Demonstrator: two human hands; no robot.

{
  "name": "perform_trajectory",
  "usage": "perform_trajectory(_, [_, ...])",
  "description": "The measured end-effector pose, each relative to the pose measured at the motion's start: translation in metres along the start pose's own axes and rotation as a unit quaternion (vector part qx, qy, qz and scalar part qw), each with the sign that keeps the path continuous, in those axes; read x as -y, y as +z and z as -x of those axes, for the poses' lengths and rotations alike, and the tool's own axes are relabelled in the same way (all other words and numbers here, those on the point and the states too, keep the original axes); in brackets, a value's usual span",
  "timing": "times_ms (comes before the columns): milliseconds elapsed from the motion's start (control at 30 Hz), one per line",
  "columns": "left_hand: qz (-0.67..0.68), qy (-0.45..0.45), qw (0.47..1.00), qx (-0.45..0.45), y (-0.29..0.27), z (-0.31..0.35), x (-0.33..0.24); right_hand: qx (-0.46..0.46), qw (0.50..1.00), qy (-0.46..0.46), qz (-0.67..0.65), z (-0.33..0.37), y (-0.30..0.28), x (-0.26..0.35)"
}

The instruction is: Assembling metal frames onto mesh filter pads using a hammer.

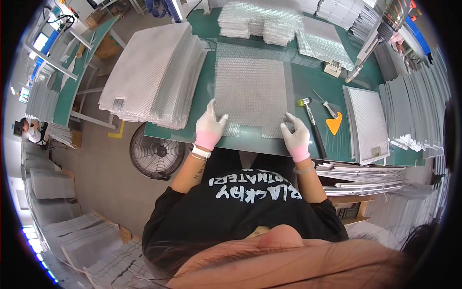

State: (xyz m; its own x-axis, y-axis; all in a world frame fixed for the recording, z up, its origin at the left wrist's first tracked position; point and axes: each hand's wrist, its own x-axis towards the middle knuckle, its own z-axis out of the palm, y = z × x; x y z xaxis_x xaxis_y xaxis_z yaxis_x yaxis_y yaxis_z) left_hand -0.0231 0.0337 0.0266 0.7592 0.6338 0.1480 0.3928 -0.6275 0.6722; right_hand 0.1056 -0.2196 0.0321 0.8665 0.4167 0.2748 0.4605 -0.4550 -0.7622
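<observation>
A grey mesh sheet (252,91) with stepped cut-outs along its near edge lies flat on the green tabletop in front of me, with a see-through margin around it. My left hand (211,126), in a white glove with a pink cuff, rests at its near left edge. Thumb and fingers there are spread apart. At the near right edge, my right hand (296,136), gloved the same way, has its fingers and thumb apart over the sheet's border. Neither hand shows anything gripped.
A tall pile of mesh panels (149,67) stands at left, more mesh sheets (260,21) at the back. To the right lie a hammer (313,123), a screwdriver (327,105), an orange scraper (334,124) and framed panels (368,120). A floor fan (158,151) stands below left.
</observation>
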Motion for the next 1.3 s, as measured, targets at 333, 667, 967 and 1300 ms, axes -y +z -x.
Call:
perform_trajectory(333, [-0.096, -0.006, 0.995, 0.035, 0.016, -0.004, 0.013, -0.005, 0.996, -0.020, 0.082, 0.010, 0.023, -0.021])
perform_trajectory(667, [-0.079, -0.001, 0.996, 0.033, 0.015, -0.006, 0.016, 0.001, 0.986, -0.053, 0.156, 0.010, 0.023, -0.018])
perform_trajectory(967, [-0.026, 0.007, 1.000, 0.010, 0.015, 0.001, 0.020, 0.002, 0.989, -0.063, 0.134, 0.010, 0.023, -0.021])
perform_trajectory(1300, [-0.161, -0.062, 0.982, 0.072, -0.005, -0.024, -0.001, 0.134, 0.965, -0.025, 0.224, -0.017, -0.016, 0.009])
